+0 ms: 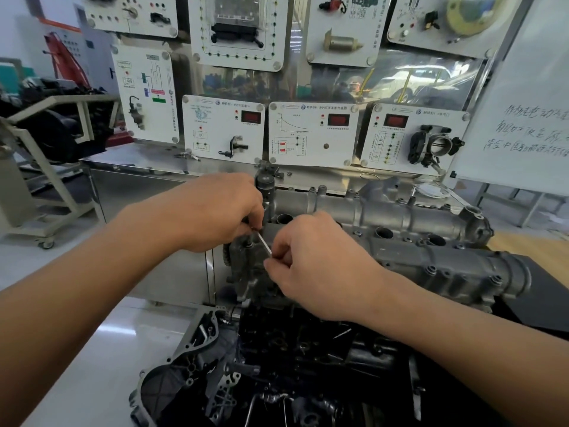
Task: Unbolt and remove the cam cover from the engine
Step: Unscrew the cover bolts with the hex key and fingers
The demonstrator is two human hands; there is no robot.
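The grey aluminium cam cover (400, 220) lies across the top of the engine (308, 349), running from the centre to the right. At its left end a thin silver L-shaped key (264, 244) stands over a bolt (248, 241). My left hand (221, 211) pinches the key's upper part with curled fingers. My right hand (311, 260) pinches the lower end of the slanting silver arm. Several bolts (431, 269) sit along the cover's edge. The key's tip is hidden by my fingers.
A display board with white instrument panels (312, 134) stands right behind the engine. A whiteboard (523, 118) leans at the right. A metal trolley frame (46, 167) stands at the left. The engine's open timing housing (184, 365) sits low in front.
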